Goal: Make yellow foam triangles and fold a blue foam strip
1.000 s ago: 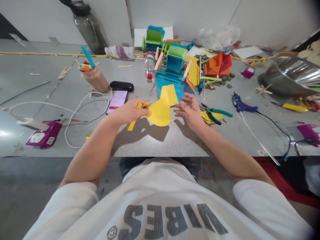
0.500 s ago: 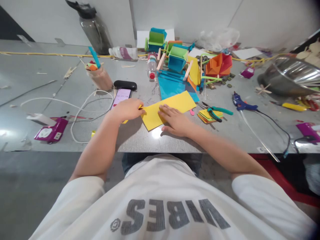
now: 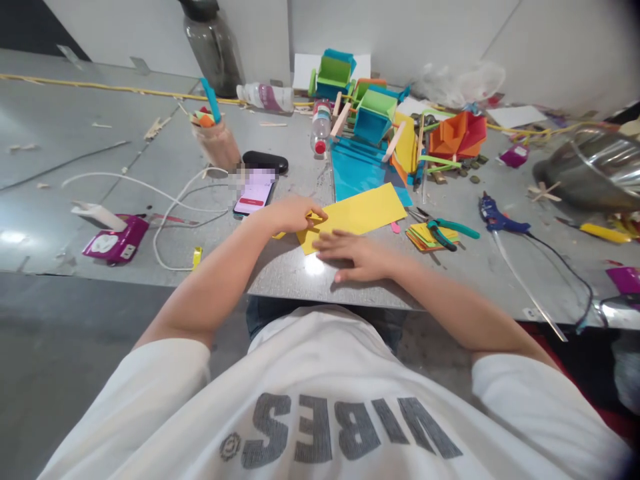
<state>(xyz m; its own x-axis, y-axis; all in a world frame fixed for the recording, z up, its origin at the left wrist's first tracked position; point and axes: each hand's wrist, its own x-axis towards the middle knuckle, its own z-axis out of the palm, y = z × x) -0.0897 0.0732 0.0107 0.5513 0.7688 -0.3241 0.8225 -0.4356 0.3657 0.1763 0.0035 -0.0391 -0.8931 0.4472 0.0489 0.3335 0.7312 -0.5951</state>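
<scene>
A yellow sheet of paper lies slanted near the table's front edge. My left hand is over its left end, fingers curled around a narrow yellow piece that looks like paper. Part of that piece is hidden by the hand, and more yellow shows below the wrist. With fingers spread, my right hand rests at the sheet's near edge, its fingertips over the paper and its thumb on the table. Right of the sheet, teal-handled pliers lie on a stack of coloured paper squares.
A phone and black case lie beyond my left hand. Behind the sheet are a blue sheet and folded paper boxes on sticks. A blue glue gun and metal bowl stand right.
My left hand has moved right, further over the sheet's left end. My right hand has slid back toward me, from the sheet's middle to its near edge. The view has shifted slightly.
</scene>
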